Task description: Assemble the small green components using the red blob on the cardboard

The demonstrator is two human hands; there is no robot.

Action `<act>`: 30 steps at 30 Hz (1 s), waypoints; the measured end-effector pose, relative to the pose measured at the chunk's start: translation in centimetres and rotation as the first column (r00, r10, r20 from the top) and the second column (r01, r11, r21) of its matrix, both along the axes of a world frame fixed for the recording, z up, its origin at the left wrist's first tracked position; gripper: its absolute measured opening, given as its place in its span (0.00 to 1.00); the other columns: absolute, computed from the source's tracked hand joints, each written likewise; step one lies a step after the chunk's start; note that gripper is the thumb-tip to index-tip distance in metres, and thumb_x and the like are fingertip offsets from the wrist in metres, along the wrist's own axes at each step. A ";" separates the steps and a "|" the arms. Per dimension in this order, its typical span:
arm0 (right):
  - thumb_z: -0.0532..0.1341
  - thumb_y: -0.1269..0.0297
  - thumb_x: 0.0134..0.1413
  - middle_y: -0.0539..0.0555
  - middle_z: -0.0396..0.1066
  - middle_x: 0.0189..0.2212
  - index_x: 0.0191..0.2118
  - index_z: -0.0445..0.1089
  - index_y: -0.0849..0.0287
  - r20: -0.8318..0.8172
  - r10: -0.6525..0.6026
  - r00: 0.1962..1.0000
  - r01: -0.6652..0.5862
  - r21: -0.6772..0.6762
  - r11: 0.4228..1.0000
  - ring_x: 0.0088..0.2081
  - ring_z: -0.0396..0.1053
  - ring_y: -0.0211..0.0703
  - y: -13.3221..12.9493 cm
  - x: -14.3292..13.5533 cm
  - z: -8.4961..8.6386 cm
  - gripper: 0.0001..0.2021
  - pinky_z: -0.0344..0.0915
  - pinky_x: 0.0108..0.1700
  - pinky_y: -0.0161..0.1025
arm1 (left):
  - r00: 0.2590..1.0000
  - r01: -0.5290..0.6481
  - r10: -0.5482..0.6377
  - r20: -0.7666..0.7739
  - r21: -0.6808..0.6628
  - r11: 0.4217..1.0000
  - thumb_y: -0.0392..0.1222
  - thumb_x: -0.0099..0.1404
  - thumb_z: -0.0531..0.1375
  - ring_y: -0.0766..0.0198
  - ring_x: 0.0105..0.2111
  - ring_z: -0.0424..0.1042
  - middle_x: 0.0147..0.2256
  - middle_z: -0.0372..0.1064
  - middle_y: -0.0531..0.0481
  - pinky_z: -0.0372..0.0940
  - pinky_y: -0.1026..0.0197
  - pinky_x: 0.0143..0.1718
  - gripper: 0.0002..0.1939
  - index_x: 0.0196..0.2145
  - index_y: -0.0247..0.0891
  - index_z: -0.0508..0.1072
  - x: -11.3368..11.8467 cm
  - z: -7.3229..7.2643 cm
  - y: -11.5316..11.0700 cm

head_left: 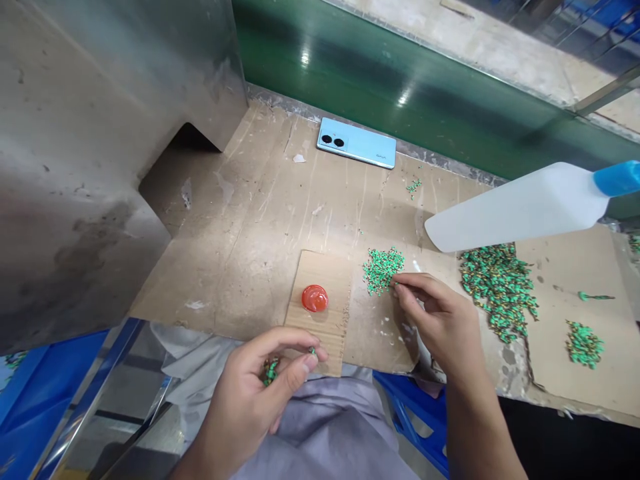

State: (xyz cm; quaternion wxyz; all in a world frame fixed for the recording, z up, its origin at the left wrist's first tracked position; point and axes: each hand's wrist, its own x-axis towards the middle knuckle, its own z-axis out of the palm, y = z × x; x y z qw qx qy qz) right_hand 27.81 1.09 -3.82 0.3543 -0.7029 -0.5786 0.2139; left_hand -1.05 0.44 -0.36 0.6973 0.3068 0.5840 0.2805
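Observation:
My left hand (265, 387) is closed around several small green-and-gold parts (271, 371), with one green piece (313, 351) pinched between thumb and fingertip. It hovers by the near edge of a cardboard strip (320, 347), on which a round red blob or cap (315, 299) sits. My right hand (440, 313) has thumb and forefinger pressed together at the right side of a small pile of tiny green pieces (383, 270). Whether a piece is between those fingertips is too small to tell. To its right lies a larger heap of green-and-gold parts (497, 287).
A white bottle with a blue cap (515, 207) stands behind the large heap. A light-blue phone (356, 143) lies at the back by the green panel (360, 63). Metal housing (100, 133) rises on the left. Another cardboard sheet (575, 267) at right bears a small green pile (585, 345).

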 end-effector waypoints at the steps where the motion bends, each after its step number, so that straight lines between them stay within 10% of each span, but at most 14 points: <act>1: 0.69 0.59 0.68 0.55 0.86 0.37 0.43 0.84 0.54 -0.012 0.000 1.000 0.000 -0.002 1.000 0.34 0.81 0.47 0.0 0.0 0.1 0.07 0.79 0.41 0.46 | 1.000 -0.002 0.002 0.000 -0.006 1.000 0.50 0.61 0.78 0.79 0.14 0.58 0.37 0.87 0.45 0.56 0.74 0.16 0.13 0.38 0.39 0.87 0.1 0.0 0.0; 30: 0.72 0.65 0.62 0.51 0.83 0.31 0.40 0.83 0.53 -0.359 -0.012 0.933 0.030 0.044 0.999 0.30 0.79 0.41 0.3 -0.9 0.0 0.02 0.77 0.31 0.36 | 0.993 0.055 -0.060 0.105 0.053 0.997 0.51 0.68 0.75 0.77 0.16 0.56 0.37 0.87 0.47 0.56 0.75 0.15 0.11 0.42 0.44 0.88 0.9 -1.2 -0.8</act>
